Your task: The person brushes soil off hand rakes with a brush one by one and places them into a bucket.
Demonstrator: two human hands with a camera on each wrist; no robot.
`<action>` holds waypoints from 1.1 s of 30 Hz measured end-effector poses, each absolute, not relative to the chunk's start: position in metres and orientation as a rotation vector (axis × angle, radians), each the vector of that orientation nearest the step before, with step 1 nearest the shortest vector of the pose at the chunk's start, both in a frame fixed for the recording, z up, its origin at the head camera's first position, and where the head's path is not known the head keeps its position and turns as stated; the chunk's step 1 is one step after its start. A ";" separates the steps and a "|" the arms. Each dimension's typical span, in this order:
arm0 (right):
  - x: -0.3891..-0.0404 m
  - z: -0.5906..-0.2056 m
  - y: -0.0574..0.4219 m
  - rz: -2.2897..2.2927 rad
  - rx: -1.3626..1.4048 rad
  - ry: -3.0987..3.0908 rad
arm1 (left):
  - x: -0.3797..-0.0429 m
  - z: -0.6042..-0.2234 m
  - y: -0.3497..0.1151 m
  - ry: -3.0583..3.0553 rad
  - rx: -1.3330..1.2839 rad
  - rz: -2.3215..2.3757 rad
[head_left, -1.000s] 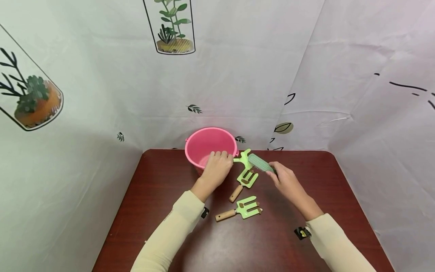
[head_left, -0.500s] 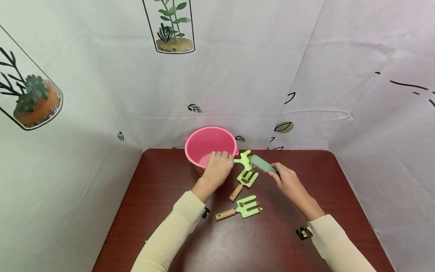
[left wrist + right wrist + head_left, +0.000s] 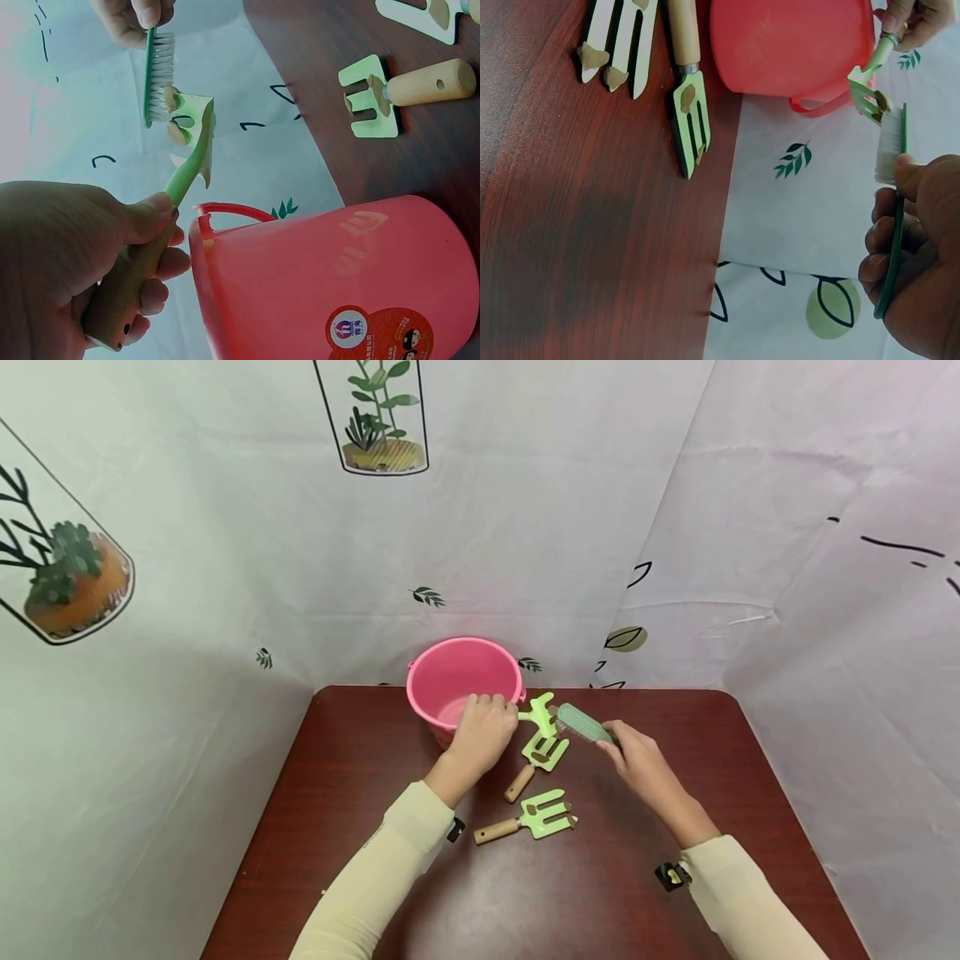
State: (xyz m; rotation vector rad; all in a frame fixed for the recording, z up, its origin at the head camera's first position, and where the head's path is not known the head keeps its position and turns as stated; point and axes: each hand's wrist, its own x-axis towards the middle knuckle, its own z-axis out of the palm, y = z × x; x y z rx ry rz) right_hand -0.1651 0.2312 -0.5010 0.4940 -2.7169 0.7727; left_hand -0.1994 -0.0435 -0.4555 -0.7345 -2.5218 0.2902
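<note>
Holding a small green rake (image 3: 187, 142) by its handle in my left hand (image 3: 480, 731), fingers wrapped around it, I keep it beside the pink bucket (image 3: 461, 681), above the tabletop's (image 3: 360, 793) far edge. My right hand (image 3: 637, 764) grips a green brush (image 3: 581, 723), bristles against the brown clumps on the tines. Crumbs could probably miss the bucket, since the tines sit outside its rim. The plastic looks smooth; two wooden-handled tools (image 3: 536, 758) lie nearby.

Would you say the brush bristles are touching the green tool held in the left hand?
Touching: the left wrist view shows the brush bristles against the green tool head's soiled prongs.
</note>
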 end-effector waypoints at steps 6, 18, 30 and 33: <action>-0.164 -0.501 0.232 0.747 0.508 -2.695 | -0.197 -0.457 -0.044 -2.518 -0.728 0.298; -0.164 -0.502 0.249 0.762 0.419 -2.713 | -0.196 -0.455 -0.047 -2.545 -0.716 0.320; -0.163 -0.492 0.240 0.776 0.459 -2.715 | -0.194 -0.455 -0.044 -2.513 -0.721 0.313; -0.161 -0.488 0.235 0.759 0.487 -2.705 | -0.194 -0.456 -0.043 -2.517 -0.716 0.318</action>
